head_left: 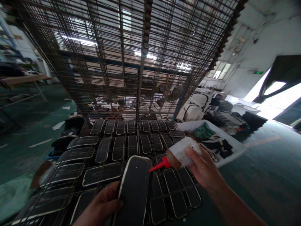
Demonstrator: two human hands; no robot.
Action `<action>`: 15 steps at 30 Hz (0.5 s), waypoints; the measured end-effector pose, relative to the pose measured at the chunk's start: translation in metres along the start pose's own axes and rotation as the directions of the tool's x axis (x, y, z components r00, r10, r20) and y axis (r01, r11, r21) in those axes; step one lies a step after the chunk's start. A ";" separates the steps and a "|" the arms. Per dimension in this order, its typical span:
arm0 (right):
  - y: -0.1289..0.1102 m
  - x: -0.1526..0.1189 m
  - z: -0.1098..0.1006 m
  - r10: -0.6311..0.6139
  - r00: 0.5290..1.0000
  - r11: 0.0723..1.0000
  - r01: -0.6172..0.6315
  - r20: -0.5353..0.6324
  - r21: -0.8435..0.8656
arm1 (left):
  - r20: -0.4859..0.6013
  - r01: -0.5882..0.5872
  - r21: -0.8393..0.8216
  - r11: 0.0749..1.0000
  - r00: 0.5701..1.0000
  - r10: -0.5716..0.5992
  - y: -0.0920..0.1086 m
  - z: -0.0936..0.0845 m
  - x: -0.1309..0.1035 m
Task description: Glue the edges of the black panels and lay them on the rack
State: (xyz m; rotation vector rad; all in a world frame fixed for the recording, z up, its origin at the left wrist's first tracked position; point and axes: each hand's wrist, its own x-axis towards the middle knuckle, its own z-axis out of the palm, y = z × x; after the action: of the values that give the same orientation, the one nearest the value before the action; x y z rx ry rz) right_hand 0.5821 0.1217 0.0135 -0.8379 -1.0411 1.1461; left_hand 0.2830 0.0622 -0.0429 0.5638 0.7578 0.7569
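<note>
My left hand [105, 202] grips the left edge of a long black panel [135, 188] with rounded corners, thumb on its face. A pale line runs along the panel's left and top edges. In my right hand [203, 166] is a whitish squeeze bottle [180, 152] with brown contents and a red nozzle [161, 164]. The bottle lies nearly level, and its nozzle tip points left at the panel's upper right edge; whether it touches cannot be told. Behind and around, similar dark panels [103, 173] with pale rims lie in rows on a wire rack.
Tall wire shelves [141, 67] rise, tilted, above the rows of panels. A white bin [232, 153] with cloth and scraps stands at the right, with piled goods [197, 105] behind it. A wooden table [25, 79] is at the far left; green cloth [16, 196] lies lower left.
</note>
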 end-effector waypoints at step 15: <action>0.007 -0.020 -0.006 0.029 0.999 0.999 -0.030 -0.046 -0.019 | 0.000 -0.017 -0.059 0.998 1.000 0.017 0.003 0.006 0.006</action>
State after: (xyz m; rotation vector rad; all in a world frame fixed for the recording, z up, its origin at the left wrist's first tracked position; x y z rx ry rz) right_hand 0.5838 0.1041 0.0006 -0.8938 -1.0063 1.1377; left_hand 0.2890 0.0678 -0.0395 0.5181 0.7285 0.7919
